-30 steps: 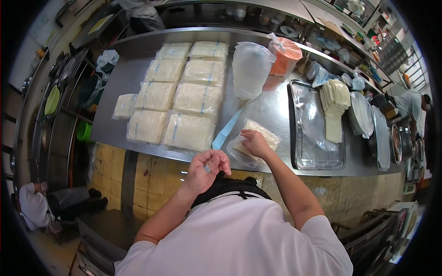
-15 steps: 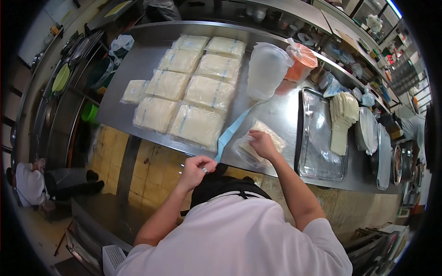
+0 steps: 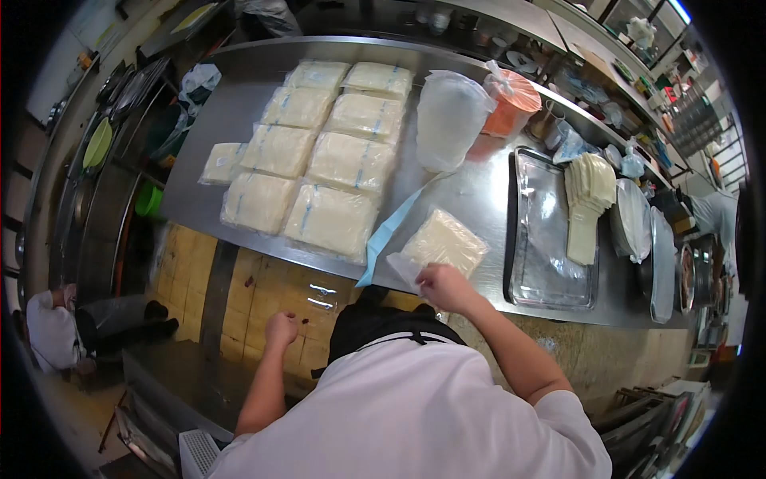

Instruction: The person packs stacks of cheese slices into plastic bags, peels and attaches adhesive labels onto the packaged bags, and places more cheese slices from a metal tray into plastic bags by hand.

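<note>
My right hand (image 3: 444,286) is closed on the loose plastic at the near corner of a wrapped pale stack (image 3: 448,241) near the table's front edge. My left hand (image 3: 281,329) is closed beside my body, off the table's front; whether anything is in it is too small to tell. A light blue strip (image 3: 386,230) runs from the white plastic bag (image 3: 449,120) to the front edge and hangs slightly over it. Several wrapped pale packs (image 3: 333,220) with blue strips lie in two columns to the left, with a smaller pack (image 3: 223,164) beside them.
A metal tray (image 3: 544,275) holds pale flat pieces (image 3: 586,209) on the right. Behind it stands an orange bucket (image 3: 511,104) in plastic. Covered platters (image 3: 632,221) line the far right. Another person (image 3: 54,329) is at the lower left, beyond the tiled floor.
My left hand has left the blue strip and moved down and left. My right hand has moved from the top of the stack to its near corner, drawing the plastic there.
</note>
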`<state>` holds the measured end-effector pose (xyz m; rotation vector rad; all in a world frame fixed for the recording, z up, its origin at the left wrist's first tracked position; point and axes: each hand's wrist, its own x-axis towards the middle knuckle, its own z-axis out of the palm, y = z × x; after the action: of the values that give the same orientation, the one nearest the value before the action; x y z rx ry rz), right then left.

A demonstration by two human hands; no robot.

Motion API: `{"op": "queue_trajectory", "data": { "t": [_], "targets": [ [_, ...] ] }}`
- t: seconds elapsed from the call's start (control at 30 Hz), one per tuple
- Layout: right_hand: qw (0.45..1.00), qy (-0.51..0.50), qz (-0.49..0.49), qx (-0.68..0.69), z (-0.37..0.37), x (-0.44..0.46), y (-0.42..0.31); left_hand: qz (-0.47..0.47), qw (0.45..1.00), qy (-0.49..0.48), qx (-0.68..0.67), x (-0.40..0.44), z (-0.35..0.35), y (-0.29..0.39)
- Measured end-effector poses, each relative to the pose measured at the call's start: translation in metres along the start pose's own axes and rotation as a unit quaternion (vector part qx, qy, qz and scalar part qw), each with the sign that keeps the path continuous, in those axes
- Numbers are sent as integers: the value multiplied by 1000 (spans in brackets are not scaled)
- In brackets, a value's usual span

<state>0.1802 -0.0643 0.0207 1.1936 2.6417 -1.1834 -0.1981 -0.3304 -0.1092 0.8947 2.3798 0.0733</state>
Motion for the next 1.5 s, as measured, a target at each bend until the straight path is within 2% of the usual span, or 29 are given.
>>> {"op": "queue_trajectory", "data": {
  "t": [0.03, 0.07, 0.13, 0.17, 0.23, 0.27, 0.33, 0.37, 0.43, 0.5, 0.57, 0.6, 0.63, 0.7, 0.73, 0.8, 0.83, 0.9, 1.0, 1.03, 1.1, 1.13, 1.2, 1.23, 1.3, 1.33, 1.43, 1.5],
  "targets": [
    [1000, -19, -18, -14, 12, -5, 1, 13, 999, 31, -6, 3, 2, -1],
    [998, -38, -38, -29, 21, -9, 5, 3, 1000, -9, 6, 10, 2, -2],
    [999, -17, -25, 27, 30, -16, 9, -22, 996, -87, 31, 22, -2, -6],
    [998, -6, -20, 56, 34, -17, 11, -16, 997, -69, 44, 26, -4, -10],
    [985, 29, 65, 155, 15, -26, -3, -5, 997, -35, 72, 32, -1, -19],
    [972, 47, 107, 204, 5, -28, -8, -1, 990, -76, 115, 34, -1, -18],
    [980, 167, 37, 101, -3, -27, -4, 9, 967, -154, 202, 29, -22, 5],
    [973, 225, 4, 47, -6, -26, -2, 29, 974, -166, 151, 22, -38, 29],
    [976, 211, -11, -44, -1, -18, 2, 67, 979, -188, 45, -2, -71, 100],
    [958, 214, -53, -182, 20, 0, 10, 168, 976, -127, -59, -25, -90, 171],
    [960, 133, -112, -218, 37, 2, 12, 288, 950, -74, -98, -26, -79, 219],
    [957, 92, -140, -235, 44, 2, 13, 372, 925, -15, -78, -25, -73, 240],
    [975, 80, -132, -163, 47, 2, 17, 452, 889, 43, -57, -22, -64, 257],
    [992, 52, -112, -16, 50, -2, 27, 520, 850, 60, -61, -19, -48, 288],
    [995, 72, -66, 21, 40, -10, 20, 552, 829, 68, -64, -15, -40, 293],
    [989, 111, 26, 95, 21, -30, 9, 553, 833, -13, 24, 6, -19, 287],
    [989, 148, 3, 28, 23, -36, 17, 551, 830, -54, 69, 14, -13, 284],
    [969, 221, -38, -105, 33, -46, 36, 513, 851, -60, 93, 20, -5, 265],
    [951, 255, -52, -166, 41, -59, 48, 449, 879, -107, 122, -13, -37, 270],
    [952, 279, 3, -125, 42, -63, 47, 424, 887, -129, 130, -28, -52, 274],
    [939, 323, 108, -43, 43, -68, 41, 478, 876, -53, 44, -39, -52, 287],
    [936, 302, 181, -6, 42, -67, 38, 502, 865, -13, 0, -41, -51, 293],
    [908, 256, 324, 68, 39, -66, 33, 493, 870, -2, 35, -30, -33, 297],
    [908, 199, 353, 108, 40, -69, 35, 488, 871, 4, 52, -26, -25, 297],
    [893, 86, 400, 187, 44, -66, 46, 441, 890, -27, 113, -29, -28, 290],
    [882, 105, 389, 246, 75, -66, 71, 415, 897, -43, 144, -32, -33, 287],
    [817, 114, 423, 375, 81, -72, 61, 245, 939, -186, 156, -30, -31, 278],
    [822, 134, 408, 374, 86, -73, 56, 126, 945, -298, 39, -28, -25, 277]
  ]
}}
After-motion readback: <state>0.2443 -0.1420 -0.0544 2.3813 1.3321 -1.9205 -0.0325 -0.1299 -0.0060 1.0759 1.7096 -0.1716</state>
